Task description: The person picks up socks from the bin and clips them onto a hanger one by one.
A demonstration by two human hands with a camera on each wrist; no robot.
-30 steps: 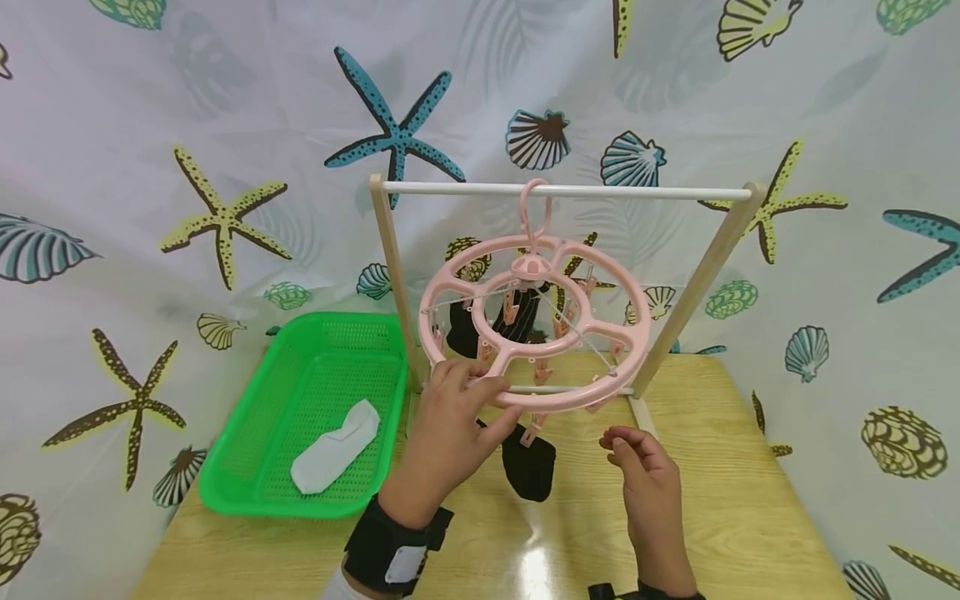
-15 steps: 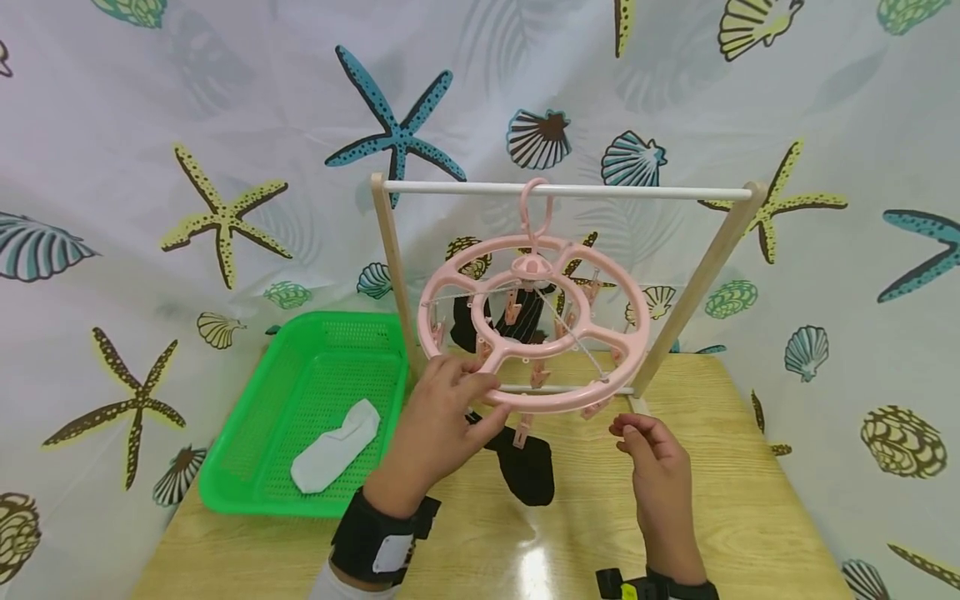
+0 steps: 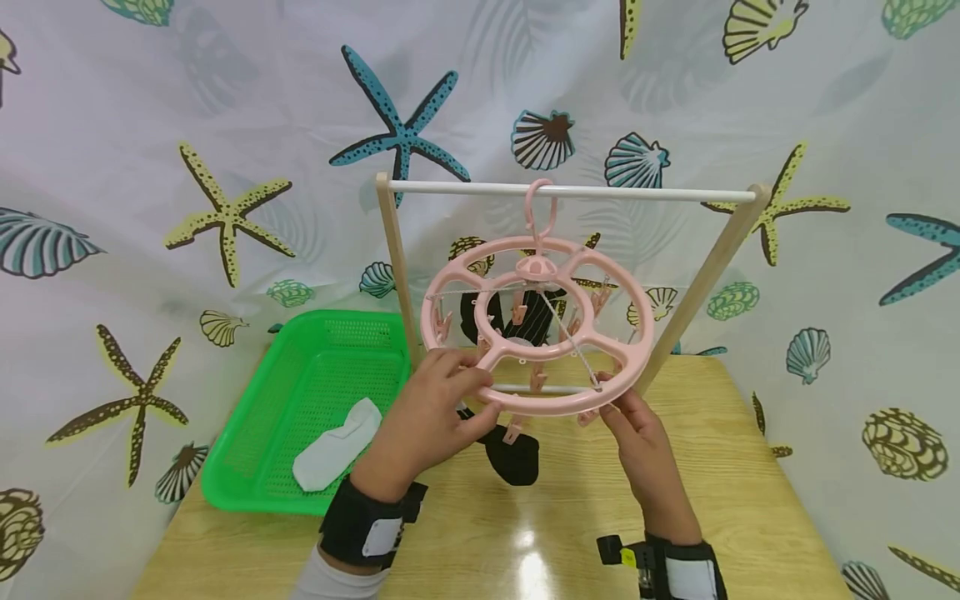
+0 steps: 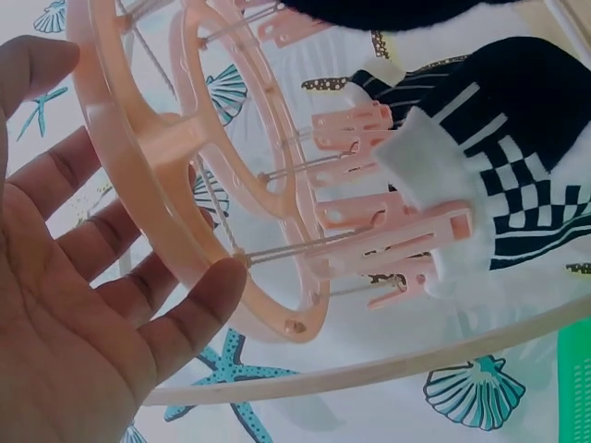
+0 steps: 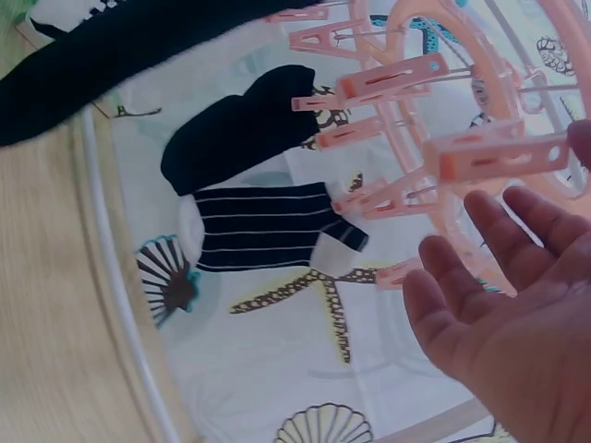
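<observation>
A pink round peg hanger (image 3: 536,325) hangs by its hook from the white rod (image 3: 637,194) of a wooden rack. My left hand (image 3: 468,396) grips the ring's front-left rim, fingers above and thumb below; in the left wrist view the rim (image 4: 129,157) crosses its fingers (image 4: 185,314). My right hand (image 3: 617,410) reaches up to the front-right rim, palm open, fingertips (image 5: 485,217) just under a pink peg (image 5: 499,155). A black sock (image 3: 513,454) hangs from a front peg. More dark socks hang further back: a striped one (image 5: 268,226) and a checked one (image 4: 517,185).
A green basket (image 3: 247,467) stands on the wooden table (image 3: 750,500) to the left and holds a white sock (image 3: 333,446). The rack's wooden legs (image 3: 697,292) stand on either side of the hanger. A seashell-print curtain (image 3: 150,167) hangs behind.
My right hand has risen from above the table to the hanger's front-right rim. The left hand stays on the rim, and the ring and its black sock have shifted slightly left.
</observation>
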